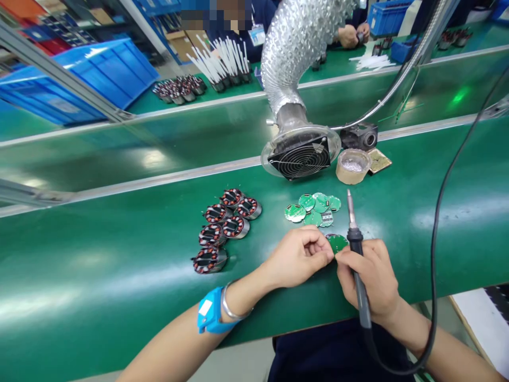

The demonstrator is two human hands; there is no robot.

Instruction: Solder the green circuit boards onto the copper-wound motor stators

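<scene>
A soldering iron [360, 286] is in my right hand [376, 284], its bare metal tip pointing up and away from me. The thumb and forefinger of that hand also reach the near edge of a round green circuit board [337, 242]. My left hand [298, 257] is closed, pinching at the left side of the same board; the fingers hide part of it. Reddish bits show at the board's rim, but what lies under it is hidden. Just beyond are several loose round circuit boards [314, 208]. Left of my left hand stand several motor stators [235, 226] with copper-coloured windings.
A fume extractor hood [304, 154] on a foil duct hangs over the bench [131, 254]. Behind the boards are a round tub [352, 167], a sponge tray [379, 161] and a black holder [360, 137]. The iron's cable [435, 239] loops at right. A co-worker's hands [352, 36] are across.
</scene>
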